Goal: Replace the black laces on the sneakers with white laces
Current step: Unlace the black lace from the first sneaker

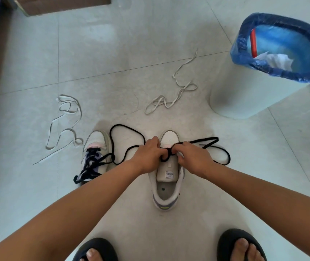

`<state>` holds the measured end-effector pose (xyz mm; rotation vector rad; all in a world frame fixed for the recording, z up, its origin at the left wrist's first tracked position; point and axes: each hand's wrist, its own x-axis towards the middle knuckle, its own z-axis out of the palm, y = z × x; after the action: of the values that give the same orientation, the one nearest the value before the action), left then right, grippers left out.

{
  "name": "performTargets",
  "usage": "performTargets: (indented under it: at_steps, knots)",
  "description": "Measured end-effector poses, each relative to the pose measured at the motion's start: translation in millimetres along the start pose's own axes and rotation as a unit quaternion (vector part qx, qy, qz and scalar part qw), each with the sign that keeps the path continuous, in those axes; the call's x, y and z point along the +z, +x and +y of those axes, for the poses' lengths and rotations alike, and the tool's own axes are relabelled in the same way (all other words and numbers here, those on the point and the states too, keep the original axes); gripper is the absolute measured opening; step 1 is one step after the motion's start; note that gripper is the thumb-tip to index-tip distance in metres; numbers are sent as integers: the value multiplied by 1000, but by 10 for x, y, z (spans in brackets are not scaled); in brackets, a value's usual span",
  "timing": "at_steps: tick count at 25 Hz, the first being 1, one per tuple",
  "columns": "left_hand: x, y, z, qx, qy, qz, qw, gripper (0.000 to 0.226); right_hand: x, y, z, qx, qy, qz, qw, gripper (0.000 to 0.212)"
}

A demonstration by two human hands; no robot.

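Two white sneakers stand on the tiled floor. The left sneaker (95, 153) still carries a dark lace through its eyelets. The right sneaker (167, 178) has its tongue bare, and a black lace (126, 129) trails loose from its toe end to both sides. My left hand (148, 153) and my right hand (192, 155) both pinch this black lace over the front eyelets of the right sneaker. Two white laces lie loose on the floor, one at the left (65, 119) and one beyond the shoes (171, 98).
A white waste bin (259, 95) with a blue bag liner stands at the right, holding crumpled paper. A brown cardboard piece (60, 4) lies at the top left. My feet in dark slippers (241, 245) are at the bottom edge.
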<state>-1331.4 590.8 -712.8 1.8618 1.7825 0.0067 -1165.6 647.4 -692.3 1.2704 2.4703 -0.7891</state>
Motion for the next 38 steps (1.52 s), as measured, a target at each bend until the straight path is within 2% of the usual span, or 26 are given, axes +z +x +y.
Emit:
performTargets:
  at_steps: [2, 4, 6, 9, 10, 11, 13, 14, 15, 16, 17, 19, 20, 21, 23, 24, 26, 28, 30, 32, 33, 35, 36, 37, 38]
  knots:
    - [6, -13, 24, 12, -101, 22, 995, 5, 21, 31, -41, -5, -30, 0, 1000, 32]
    - [-58, -94, 21, -19, -246, 75, 966, 12, 27, 55, -80, -3, -55, 8, 998, 36]
    - [-260, -195, -63, -89, -409, 110, 902, 30, 29, 71, -91, 4, -80, 24, 996, 35]
    - [-620, -372, -333, -120, -617, 139, 765, 27, 26, 102, -95, 27, -61, 36, 997, 33]
    - [-688, -432, -450, -136, -645, 131, 741, 25, 22, 118, -98, 27, -49, 34, 998, 31]
    - [-710, -499, -560, -169, -626, 100, 755, 27, 21, 138, -95, 21, -44, 33, 998, 30]
    - [-627, -647, -693, -281, -471, -40, 836, 26, 27, 170, -79, 3, -61, 37, 997, 27]
    - [-538, -713, -700, -331, -394, -120, 849, 24, 34, 181, -65, -4, -75, 40, 996, 27]
    - [-439, -749, -663, -366, -343, -165, 849, 23, 46, 190, -54, -9, -82, 45, 996, 26]
    - [-333, -757, -605, -382, -313, -159, 855, 23, 56, 195, -47, -6, -76, 52, 996, 25]
    - [-229, -741, -533, -378, -300, -107, 869, 24, 70, 203, -41, 7, -48, 60, 997, 23]
    - [-107, -681, -276, -315, -283, 37, 905, 29, 72, 212, -46, 58, 74, 70, 993, 14]
    - [-76, -644, -109, -277, -285, 72, 915, 32, 66, 224, -50, 84, 140, 67, 984, 9]
    - [-36, -610, 45, -241, -280, 70, 927, 33, 61, 238, -54, 101, 189, 65, 975, 9]
    - [83, -514, 302, -191, -220, -3, 957, 37, 55, 261, -73, 127, 254, 63, 957, 17]
    - [132, -462, 382, -183, -174, -41, 967, 37, 44, 267, -93, 139, 277, 57, 949, 23]
    - [146, -376, 451, -210, -132, -87, 965, 31, 45, 301, -107, 152, 303, 26, 940, 32]
    - [111, -337, 445, -250, -176, -105, 946, 21, 58, 306, -134, 128, 255, -10, 958, 29]
    - [76, -344, 436, -257, -208, -111, 937, 14, 107, 310, -87, 78, 200, 6, 977, 14]
    - [8, -318, 371, -248, -202, -69, 945, 30, 105, 258, -72, 6, 96, 43, 994, 21]
    - [-38, -254, 307, -251, -197, -23, 947, 37, 110, 249, -58, -50, 3, 92, 995, 26]
    - [-146, -54, 152, -253, -194, 65, 945, 32, 113, 255, -49, -151, -147, 207, 955, 23]
    - [-195, 61, 80, -246, -182, 72, 949, 29, 114, 258, -57, -170, -181, 227, 942, 21]
    - [-218, 169, 31, -230, -160, 48, 959, 30, 108, 259, -83, -167, -152, 200, 954, 16]
    - [-215, 262, 7, -210, -137, 14, 968, 31, 86, 262, -128, -143, -69, 181, 971, 10]
